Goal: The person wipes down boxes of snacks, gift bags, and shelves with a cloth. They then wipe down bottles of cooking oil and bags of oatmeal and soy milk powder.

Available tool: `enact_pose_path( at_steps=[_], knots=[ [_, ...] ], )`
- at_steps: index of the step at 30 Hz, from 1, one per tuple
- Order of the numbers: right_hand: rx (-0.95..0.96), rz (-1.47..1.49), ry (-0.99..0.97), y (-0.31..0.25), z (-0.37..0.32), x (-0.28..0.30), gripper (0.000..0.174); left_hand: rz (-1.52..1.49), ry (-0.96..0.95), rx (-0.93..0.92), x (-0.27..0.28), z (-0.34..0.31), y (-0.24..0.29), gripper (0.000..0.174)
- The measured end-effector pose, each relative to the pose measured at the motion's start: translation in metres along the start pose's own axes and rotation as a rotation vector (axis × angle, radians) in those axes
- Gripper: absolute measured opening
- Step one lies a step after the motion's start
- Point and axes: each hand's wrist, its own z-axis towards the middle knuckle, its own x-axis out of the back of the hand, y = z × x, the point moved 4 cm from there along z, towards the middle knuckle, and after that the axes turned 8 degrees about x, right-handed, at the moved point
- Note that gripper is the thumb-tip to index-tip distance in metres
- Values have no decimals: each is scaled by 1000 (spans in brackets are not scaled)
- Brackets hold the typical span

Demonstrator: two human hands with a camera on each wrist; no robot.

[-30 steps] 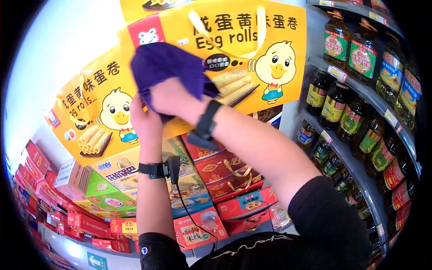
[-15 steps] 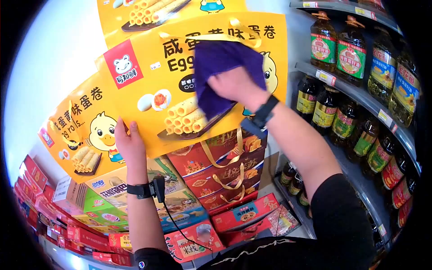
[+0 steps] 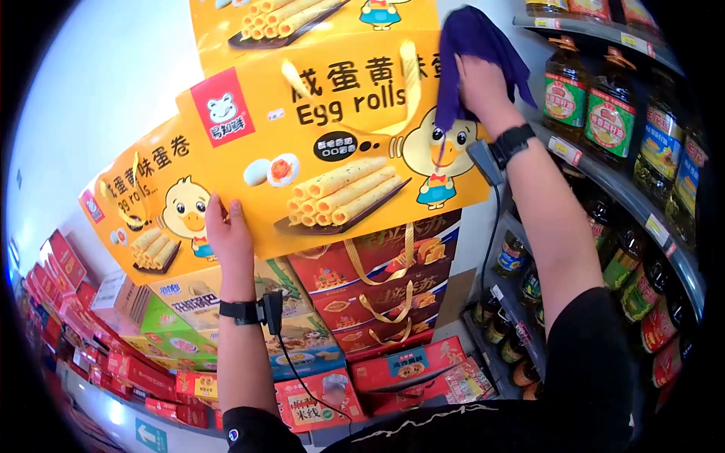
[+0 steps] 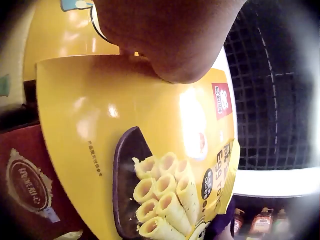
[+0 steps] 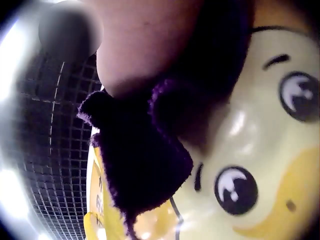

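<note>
A yellow egg roll box (image 3: 260, 215) with ribbon handles fills the middle of the head view. The left hand (image 3: 229, 235) rests at its lower left edge, fingers pointing up and thumb raised; the left wrist view shows part of this hand (image 4: 175, 40) against the yellow box (image 4: 75, 110). At the box's upper right end, the right hand (image 3: 483, 89) holds a bunched purple cloth (image 3: 483, 34). In the right wrist view, the cloth (image 5: 145, 155) hangs from the right hand (image 5: 145, 45) over the printed duck, most fingers hidden.
Shelves with oil bottles (image 3: 610, 98) curve down the right side. Below the yellow box stand stacked brown gift boxes (image 3: 340, 309) with ribbon handles and a red box (image 3: 317, 400). More red boxes (image 3: 140, 370) line the lower left. A cable (image 3: 302, 377) hangs from the left wrist camera.
The right hand and cloth have moved from the box's left part, across its middle, to its upper right end. The left hand, near the right hand at first, now stands apart at the lower left.
</note>
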Motion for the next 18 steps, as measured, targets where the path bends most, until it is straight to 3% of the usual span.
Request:
enact_pose_path(
  at_steps=[2, 4, 8, 10, 11, 12, 14, 16, 18],
  knots=[
    [-167, 99, -263, -27, -23, 0, 30, -44, 29, 46, -1, 0, -9, 44],
    [-273, 178, 20, -69, -46, 3, 42, 20, 31, 10, 0, -4, 6, 43],
    [-74, 604, 5, -165, -44, 32, 61, -116, -49, 28, 2, -7, 24, 41],
    [-43, 776, 194, -179, -18, 34, 63, -96, -41, 19, -1, -5, 17, 40],
    [-64, 754, 218, -182, -5, 38, 50, -64, -11, 33, -2, -5, 16, 41],
    [132, 517, 199, -187, 7, 34, 38, -32, 18, 47, -1, -5, 15, 41],
    [-112, 839, -181, -184, 43, 26, 33, -41, -7, 55, -2, -4, 13, 42],
    [207, 354, -127, -186, 83, 24, 41, -49, -35, 64, -3, -2, 14, 42],
    [53, 505, 472, -165, 111, 53, 51, 3, -23, 29, -2, -2, 18, 43]
  ],
)
